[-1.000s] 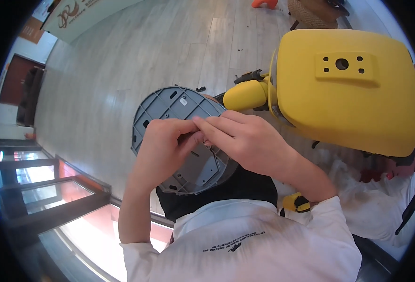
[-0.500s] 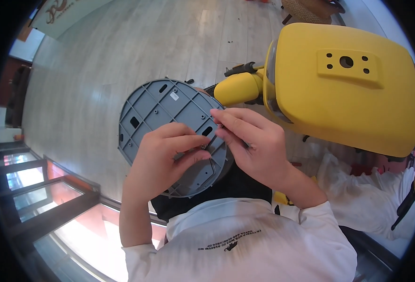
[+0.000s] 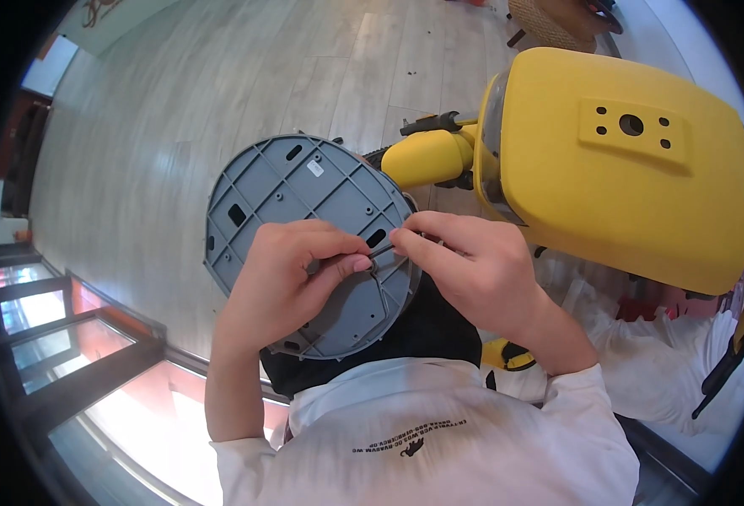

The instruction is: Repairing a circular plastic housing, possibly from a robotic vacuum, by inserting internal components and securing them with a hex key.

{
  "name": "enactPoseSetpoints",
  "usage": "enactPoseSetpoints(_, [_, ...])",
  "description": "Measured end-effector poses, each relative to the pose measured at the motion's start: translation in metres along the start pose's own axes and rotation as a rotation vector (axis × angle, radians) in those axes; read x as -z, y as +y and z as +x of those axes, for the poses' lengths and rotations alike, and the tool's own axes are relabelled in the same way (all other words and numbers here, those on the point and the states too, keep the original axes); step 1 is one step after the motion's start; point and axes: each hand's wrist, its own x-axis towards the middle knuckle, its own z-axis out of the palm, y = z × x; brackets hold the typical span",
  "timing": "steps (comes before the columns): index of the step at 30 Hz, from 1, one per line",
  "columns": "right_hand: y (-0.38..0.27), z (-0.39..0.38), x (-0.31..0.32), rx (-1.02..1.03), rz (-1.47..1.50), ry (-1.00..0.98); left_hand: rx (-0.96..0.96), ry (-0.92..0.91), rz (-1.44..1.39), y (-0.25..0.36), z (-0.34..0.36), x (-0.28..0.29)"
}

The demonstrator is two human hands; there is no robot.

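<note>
Holding: grey round plate (image 3: 304,219) sits ribbed side up on the person's lap, against the dark apron (image 3: 439,329), tilted toward the face so the ribs and slots read clearly.
Left hand: left hand (image 3: 292,282) lies across the plate's lower half, fingers curled, thumb and forefinger closed on a thin dark strip (image 3: 382,253) near the plate's right rim (the palm also pins the plate so it cannot slide).
Right hand: right hand (image 3: 469,270) comes in from the other side, fingertips pinched shut on the same strip, touching the left fingertips.
Why both hands: my read, one end steadied, the other worked; the strip is too small for a one-hand grip.
Strip detail: cannot tell if it is a clip, a tie or a wire.
Plate position: just in front of the big yellow housing (image 3: 625,169), near its yellow arm (image 3: 427,156), not touching either.
Around: wooden floor (image 3: 220,93) below, white plastic wrap (image 3: 675,363) under the housing.
</note>
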Motion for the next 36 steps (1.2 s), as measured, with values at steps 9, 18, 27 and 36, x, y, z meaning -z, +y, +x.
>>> enactPoseSetpoints(9, [0.000, 0.000, -0.013, -0.022, 0.025, 0.057, 0.029, 0.038, -0.048, -0.004, -0.003, -0.001])
enactPoseSetpoints(18, [0.004, -0.002, -0.017, 0.021, 0.017, 0.090, 0.045, 0.069, -0.066, -0.006, -0.005, -0.004])
enactPoseSetpoints(27, [0.006, -0.006, -0.029, 0.072, 0.046, 0.237, -0.003, 0.079, -0.096, -0.015, -0.007, -0.006])
enactPoseSetpoints(36, [0.011, -0.010, -0.036, 0.099, 0.031, 0.290, -0.041, 0.118, -0.061, -0.015, -0.009, -0.010])
